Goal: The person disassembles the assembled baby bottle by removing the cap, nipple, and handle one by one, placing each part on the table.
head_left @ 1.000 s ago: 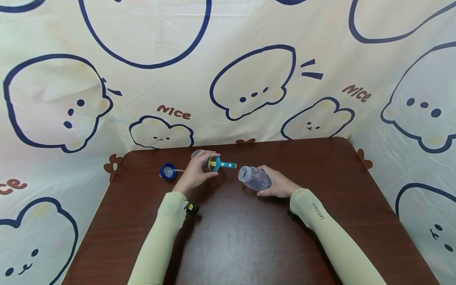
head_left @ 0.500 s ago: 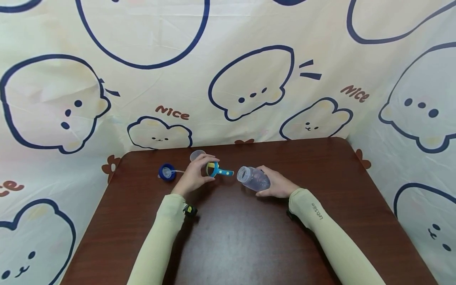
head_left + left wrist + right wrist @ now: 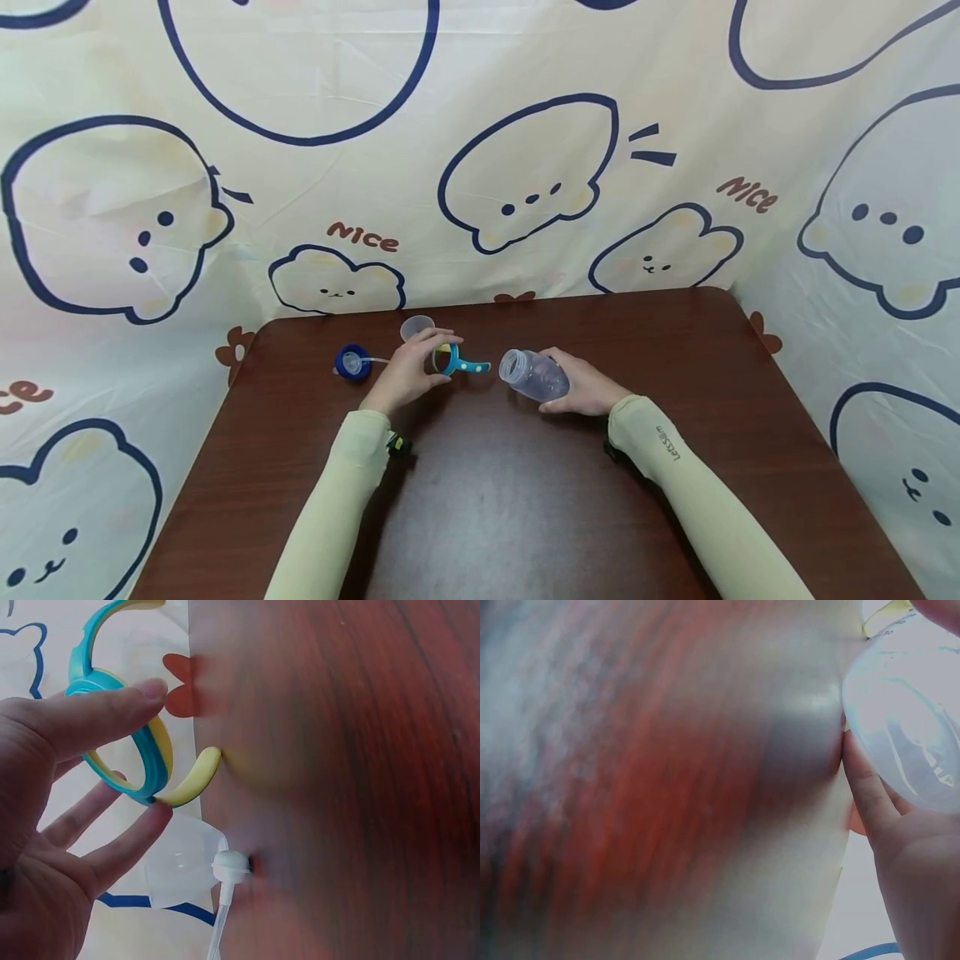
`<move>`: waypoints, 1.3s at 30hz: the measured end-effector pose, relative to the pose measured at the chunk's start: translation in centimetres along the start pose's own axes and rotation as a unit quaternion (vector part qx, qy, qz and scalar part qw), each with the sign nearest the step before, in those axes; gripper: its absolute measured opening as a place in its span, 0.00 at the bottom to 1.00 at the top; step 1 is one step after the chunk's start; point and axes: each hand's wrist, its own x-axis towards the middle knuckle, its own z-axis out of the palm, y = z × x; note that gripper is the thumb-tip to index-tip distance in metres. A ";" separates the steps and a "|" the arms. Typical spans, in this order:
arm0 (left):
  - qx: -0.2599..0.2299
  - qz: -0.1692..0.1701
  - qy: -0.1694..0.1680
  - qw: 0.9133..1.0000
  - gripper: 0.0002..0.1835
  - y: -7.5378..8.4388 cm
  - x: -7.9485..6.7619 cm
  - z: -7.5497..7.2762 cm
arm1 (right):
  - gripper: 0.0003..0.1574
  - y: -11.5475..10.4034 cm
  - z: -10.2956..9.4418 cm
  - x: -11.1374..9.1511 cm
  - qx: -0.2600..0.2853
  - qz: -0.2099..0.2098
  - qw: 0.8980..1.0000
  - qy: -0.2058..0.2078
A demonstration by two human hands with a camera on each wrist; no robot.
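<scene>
Between thumb and fingers, my left hand (image 3: pixel 405 373) pinches the ring of a blue and yellow bottle handle (image 3: pixel 474 367). In the left wrist view, the handle ring (image 3: pixel 155 757) stands with its two curved grips pointing apart. My right hand (image 3: pixel 588 385) is wrapped round a clear baby bottle (image 3: pixel 542 379), tilted with its uncapped, threaded mouth facing the handle. A small gap separates handle and bottle mouth. In the right wrist view, the bottle (image 3: pixel 907 720) covers part of my fingers.
Left of my left hand lies a blue bottle collar (image 3: pixel 342 367) with a thin straw. The straw's weighted end (image 3: pixel 231 866) shows in the left wrist view. Behind the hand is a clear cap (image 3: pixel 415 323). A patterned cloth (image 3: pixel 525 275) borders the brown table (image 3: pixel 487 500).
My left hand has turned the handle, lowering it slightly and shifting it a little left; the clear cap behind shows more. My right hand and the bottle are nearly still.
</scene>
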 end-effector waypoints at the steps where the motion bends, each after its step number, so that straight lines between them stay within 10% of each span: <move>1: 0.001 0.001 0.000 1.000 0.35 0.0 -0.1 0.0 | 0.57 0.0 0.0 0.0 -0.001 0.001 1.000 0.000; 39: 0.039 0.033 -0.042 0.998 0.28 -1.5 -1.1 0.0 | 0.55 0.1 0.2 0.2 -0.003 -0.020 1.000 0.003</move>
